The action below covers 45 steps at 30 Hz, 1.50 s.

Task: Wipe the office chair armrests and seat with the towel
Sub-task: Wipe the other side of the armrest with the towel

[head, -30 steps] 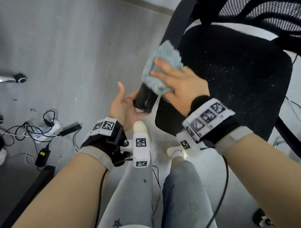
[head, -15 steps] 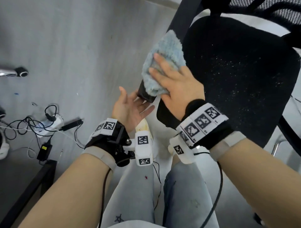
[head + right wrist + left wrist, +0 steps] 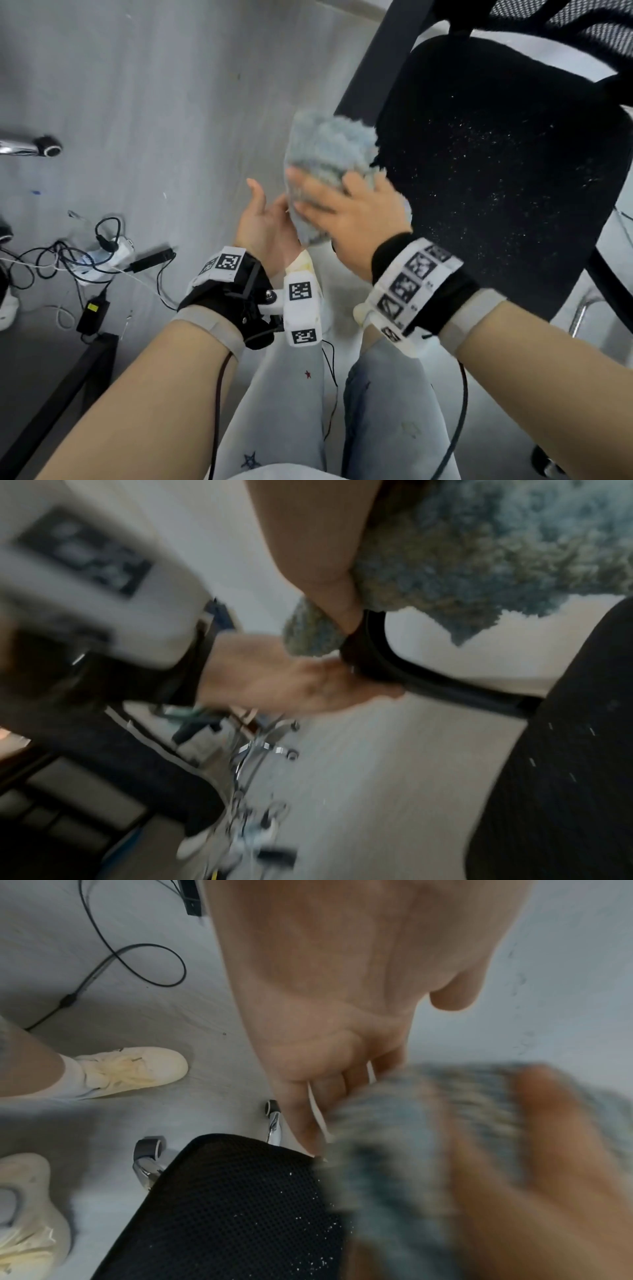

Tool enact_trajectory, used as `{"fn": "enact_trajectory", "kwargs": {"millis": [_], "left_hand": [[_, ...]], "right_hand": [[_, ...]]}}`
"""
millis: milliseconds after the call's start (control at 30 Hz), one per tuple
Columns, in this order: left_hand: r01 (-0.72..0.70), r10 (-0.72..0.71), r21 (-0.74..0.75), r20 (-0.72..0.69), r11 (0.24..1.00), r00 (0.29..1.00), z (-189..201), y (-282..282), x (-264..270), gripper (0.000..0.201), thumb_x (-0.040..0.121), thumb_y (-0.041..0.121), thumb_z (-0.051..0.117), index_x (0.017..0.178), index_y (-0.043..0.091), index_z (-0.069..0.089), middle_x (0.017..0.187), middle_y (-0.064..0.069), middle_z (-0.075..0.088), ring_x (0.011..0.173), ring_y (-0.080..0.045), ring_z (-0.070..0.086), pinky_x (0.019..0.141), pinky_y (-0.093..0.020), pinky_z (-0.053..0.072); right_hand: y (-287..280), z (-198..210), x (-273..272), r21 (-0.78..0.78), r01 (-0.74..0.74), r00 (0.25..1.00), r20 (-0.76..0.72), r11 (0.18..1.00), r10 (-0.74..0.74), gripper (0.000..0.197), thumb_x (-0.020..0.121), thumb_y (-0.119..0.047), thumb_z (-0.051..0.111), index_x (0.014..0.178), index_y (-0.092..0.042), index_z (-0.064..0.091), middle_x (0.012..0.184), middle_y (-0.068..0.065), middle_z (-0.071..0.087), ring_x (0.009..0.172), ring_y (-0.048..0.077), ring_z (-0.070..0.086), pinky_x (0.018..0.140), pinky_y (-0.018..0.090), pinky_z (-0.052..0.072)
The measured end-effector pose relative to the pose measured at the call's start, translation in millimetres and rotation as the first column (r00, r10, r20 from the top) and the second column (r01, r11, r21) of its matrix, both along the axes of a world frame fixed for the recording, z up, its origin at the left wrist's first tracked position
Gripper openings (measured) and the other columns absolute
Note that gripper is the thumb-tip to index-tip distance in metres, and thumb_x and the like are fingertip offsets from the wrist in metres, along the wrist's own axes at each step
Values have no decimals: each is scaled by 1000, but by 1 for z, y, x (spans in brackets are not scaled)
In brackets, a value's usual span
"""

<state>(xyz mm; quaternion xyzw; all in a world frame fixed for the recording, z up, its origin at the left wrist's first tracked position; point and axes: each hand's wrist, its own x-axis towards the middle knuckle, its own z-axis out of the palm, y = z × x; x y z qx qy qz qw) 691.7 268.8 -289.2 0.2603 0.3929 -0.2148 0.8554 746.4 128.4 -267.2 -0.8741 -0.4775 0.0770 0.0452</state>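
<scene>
Towel [image 3: 330, 150] — under right hand [image 3: 352, 212]

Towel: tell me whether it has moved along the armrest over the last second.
Yes. The towel slid toward the near end of the armrest, covering its previously bare tip, under the right hand.

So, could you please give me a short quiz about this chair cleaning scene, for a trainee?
1. True or false: the towel covers the end of the armrest.
2. The white specks lie on: A) the seat; B) the towel; C) the shoes.
3. Which hand presses the towel?
Key: 1 true; 2 A; 3 the right hand.
</scene>
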Motion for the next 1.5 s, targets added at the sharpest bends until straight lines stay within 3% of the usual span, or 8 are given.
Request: {"fn": "enact_trajectory", "kwargs": {"millis": [167, 300, 500, 700, 1067, 1133, 1267, 1500], "left_hand": [[44, -44, 20, -4, 999, 999, -4, 4, -2, 86, 85, 69, -3, 136, 15, 41, 138, -9, 49, 126, -25, 48, 97, -41, 42], [56, -54, 73, -32, 996, 998, -6, 4, 1, 84, 85, 70, -2, 138, 20, 39, 124, -4, 56, 122, -20, 47, 103, -41, 37], [164, -163, 58, -20, 985, 986, -1, 9, 0, 89, 82, 72, -6, 133, 18, 45, 123, -3, 60, 102, -15, 64, 75, -31, 54], [176, -178, 80, 20, 981, 984, -2, 9, -2, 85, 82, 71, -7, 126, 23, 48, 140, -6, 49, 127, -25, 47, 99, -42, 40], [165, -158, 147, -60, 975, 986, -7, 3, -9, 80, 85, 67, -8, 142, 29, 33, 145, 4, 43, 135, -16, 36, 105, -44, 30], [141, -125, 163, -105, 977, 987, -8, -3, -11, 78, 87, 65, -5, 142, 25, 32, 146, 2, 41, 135, -19, 36, 106, -44, 30], [207, -171, 191, -187, 960, 967, -17, -21, -18, 76, 89, 63, -2, 143, 21, 32, 149, -1, 37, 136, -21, 35, 105, -43, 31], [274, -205, 245, -275, 930, 939, -26, -51, -23, 66, 94, 58, 6, 139, 21, 38, 147, -4, 40, 126, -21, 43, 105, -42, 31]], "right_hand": [[-9, 4, 5, 1, -81, 992, 93, 997, 80, 44, 79, -18, 48, 116, -38, 61, 142, -15, 43, 91, 21, 33, 75, 37, 47], [2, 12, 29, 125, 315, 946, 36, 941, -322, 58, 72, -5, 63, 122, -35, 57, 145, -11, 40, 98, 32, 45, 75, 43, 44], [-2, -7, -16, 3, -34, 996, 78, 999, 33, 42, 86, -19, 36, 110, -39, 65, 143, -18, 41, 94, 21, 33, 79, 37, 47], [9, 6, -2, 38, 58, 991, 116, 998, -62, 44, 82, -22, 35, 109, -39, 64, 145, -13, 39, 94, 20, 32, 77, 35, 42], [-68, -14, -30, 114, 234, 965, -153, 966, -215, 58, 67, -9, 76, 112, -43, 61, 140, -13, 45, 92, 24, 36, 74, 43, 48], [-91, -19, -37, 20, 504, 790, -414, 864, -451, 64, 77, -1, 65, 126, -41, 50, 144, -18, 33, 95, 21, 39, 85, 38, 45], [-126, -24, -52, -194, 948, 13, -771, 254, -637, 35, 91, -6, 51, 115, -31, 58, 109, -12, 60, 94, 3, 55, 89, 23, 43], [-159, -21, -55, -160, 977, -206, -865, -138, -458, 17, 93, -14, 52, 82, -24, 61, 83, 2, 63, 87, 25, 61, 84, 48, 50]]}}
